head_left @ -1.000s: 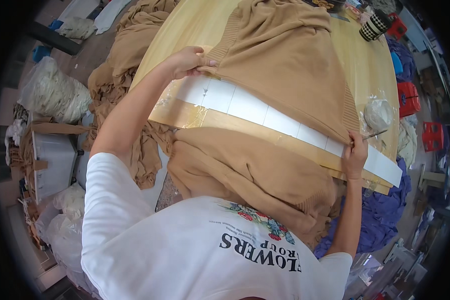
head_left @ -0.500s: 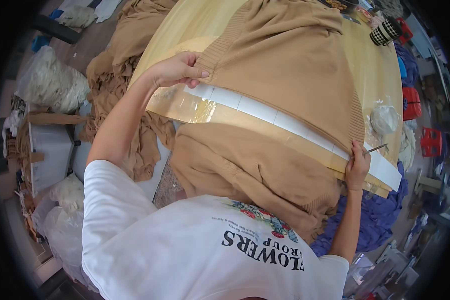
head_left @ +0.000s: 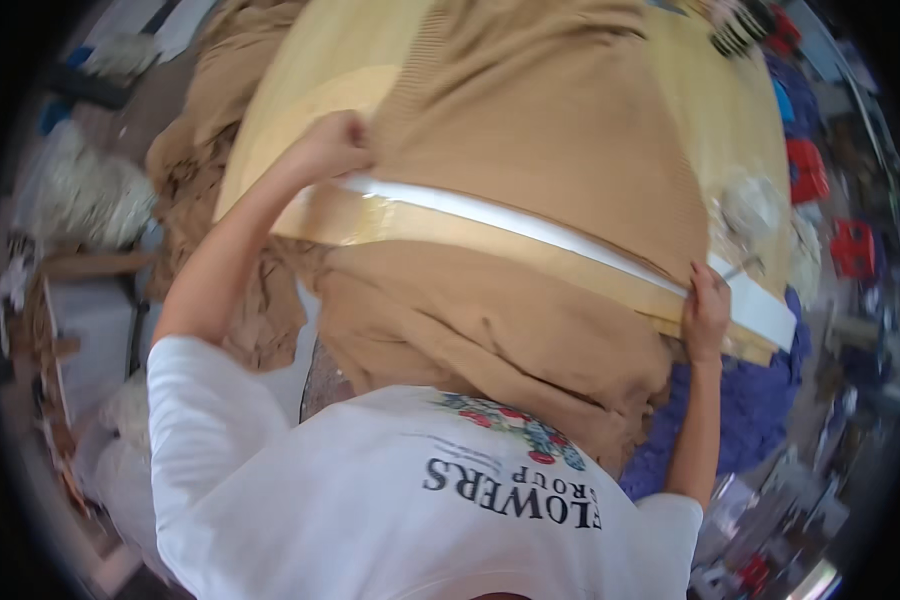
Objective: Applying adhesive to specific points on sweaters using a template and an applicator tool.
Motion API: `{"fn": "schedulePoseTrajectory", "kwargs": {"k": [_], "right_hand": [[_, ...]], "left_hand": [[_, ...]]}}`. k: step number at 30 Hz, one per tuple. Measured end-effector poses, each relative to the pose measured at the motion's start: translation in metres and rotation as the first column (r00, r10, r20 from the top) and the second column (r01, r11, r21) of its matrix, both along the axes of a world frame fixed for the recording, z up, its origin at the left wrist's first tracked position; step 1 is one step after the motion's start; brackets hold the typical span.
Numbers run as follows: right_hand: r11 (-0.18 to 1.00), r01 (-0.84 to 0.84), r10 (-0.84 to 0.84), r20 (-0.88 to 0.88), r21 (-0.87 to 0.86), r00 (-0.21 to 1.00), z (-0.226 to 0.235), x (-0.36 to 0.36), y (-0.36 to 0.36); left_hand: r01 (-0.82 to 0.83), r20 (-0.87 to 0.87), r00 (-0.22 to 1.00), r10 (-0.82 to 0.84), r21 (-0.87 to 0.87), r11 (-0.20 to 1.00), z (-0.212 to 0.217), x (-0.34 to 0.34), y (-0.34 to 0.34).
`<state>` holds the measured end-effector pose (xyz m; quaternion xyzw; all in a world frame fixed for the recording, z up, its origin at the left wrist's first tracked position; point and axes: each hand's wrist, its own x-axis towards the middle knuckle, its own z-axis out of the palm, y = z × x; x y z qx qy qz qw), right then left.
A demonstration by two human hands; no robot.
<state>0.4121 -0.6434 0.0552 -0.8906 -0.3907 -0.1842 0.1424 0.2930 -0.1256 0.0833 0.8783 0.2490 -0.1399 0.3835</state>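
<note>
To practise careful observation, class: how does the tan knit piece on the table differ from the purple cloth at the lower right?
Pose: the tan knit piece lies mostly spread on the table; the purple cloth is bunched beside it.
Handling: the left hand and right hand are at the tan knit piece's near corners; neither is on the purple cloth.
Both are soft fabric.

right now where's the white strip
In the head view, the white strip slants down along the near edge of the tan knit garment, from beside the left hand to past the right hand.
</note>
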Motion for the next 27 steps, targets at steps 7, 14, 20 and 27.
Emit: {"fn": "schedulePoseTrajectory", "kwargs": {"k": [7,14,20,27], "right_hand": [[0.997,-0.079,0.079,0.129,-0.010,0.988,0.000,0.005,0.004],[0.987,-0.039,0.048,-0.052,0.157,0.997,-0.003,-0.001,-0.013],[0.805,0.242,-0.127,-0.241,0.542,0.962,0.022,0.003,-0.035],[0.539,0.380,0.117,-0.514,0.752,0.850,0.060,-0.001,-0.043]], "left_hand": [[0.445,0.773,0.544,-0.325,0.062,0.893,0.008,0.054,-0.230],[0.618,0.749,0.336,-0.571,0.282,0.734,-0.048,0.103,-0.351],[0.626,0.727,0.185,-0.661,0.431,0.649,-0.044,0.108,-0.352],[0.617,0.691,0.139,-0.709,0.499,0.608,-0.047,0.120,-0.362]]}}
